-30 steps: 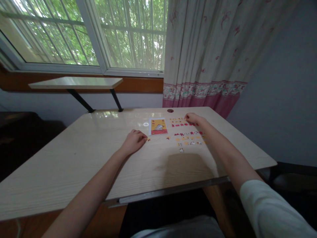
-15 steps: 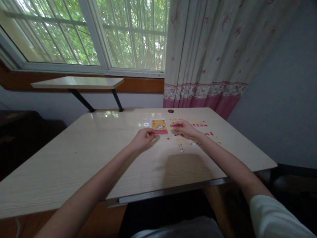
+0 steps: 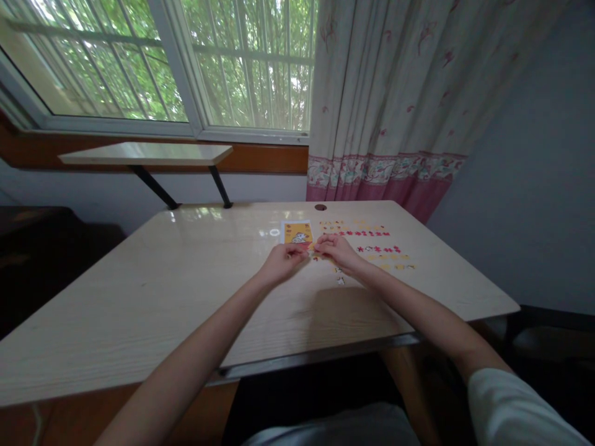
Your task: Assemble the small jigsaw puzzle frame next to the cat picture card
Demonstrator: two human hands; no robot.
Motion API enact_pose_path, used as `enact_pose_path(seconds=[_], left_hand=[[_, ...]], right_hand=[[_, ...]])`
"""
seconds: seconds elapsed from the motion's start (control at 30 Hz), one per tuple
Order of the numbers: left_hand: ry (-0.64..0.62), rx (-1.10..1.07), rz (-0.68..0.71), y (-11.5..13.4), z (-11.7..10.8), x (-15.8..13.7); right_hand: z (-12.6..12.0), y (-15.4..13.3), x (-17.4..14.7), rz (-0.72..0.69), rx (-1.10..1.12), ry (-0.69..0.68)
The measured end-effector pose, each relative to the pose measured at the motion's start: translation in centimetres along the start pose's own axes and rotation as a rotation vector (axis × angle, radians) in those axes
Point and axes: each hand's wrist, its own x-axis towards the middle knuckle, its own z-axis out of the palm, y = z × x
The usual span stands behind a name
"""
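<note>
A picture card point(image 3: 297, 230), yellow above and red below with a white animal on it, lies flat on the table. My left hand point(image 3: 284, 261) is pinched at the card's lower edge; what its fingertips hold, if anything, is too small to make out. My right hand point(image 3: 341, 253) meets it there, thumb and finger closed on a small yellow puzzle piece point(image 3: 312, 246). To the right, red puzzle pieces point(image 3: 367, 234) lie in rows among yellow ones. One white-and-dark piece point(image 3: 341, 280) lies nearest me.
The pale wooden table point(image 3: 186, 297) has a round cable hole point(image 3: 320, 207) at its back edge. A raised shelf point(image 3: 149, 153) on black legs stands at the back left. A curtain point(image 3: 372, 111) hangs behind, beside the barred window.
Both hands have come together at the card's lower right corner. My left hand shifted right; my right hand moved left and nearer me, and a yellow piece now shows at its fingertips.
</note>
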Motion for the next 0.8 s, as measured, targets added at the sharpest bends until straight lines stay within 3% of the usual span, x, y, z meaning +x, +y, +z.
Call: enact_pose_path(seconds=[0.27,0.43,0.57,0.8], left_hand=[[0.062,-0.148,0.012,-0.3,0.2,-0.1],[0.027,-0.18,-0.013,-0.2,-0.3,-0.1],[-0.005,-0.185,-0.013,-0.1,-0.7,-0.1],[-0.052,-0.149,0.003,-0.1,-1.0,-0.3]], right_hand=[[0.9,0.3,-0.7,-0.075,-0.078,-0.03],[0.3,0.3,-0.3,-0.169,-0.134,-0.075],[-0.1,0.5,-0.4,-0.248,-0.239,-0.163],[-0.1,0.4,-1.3,-0.429,-0.59,-0.11]])
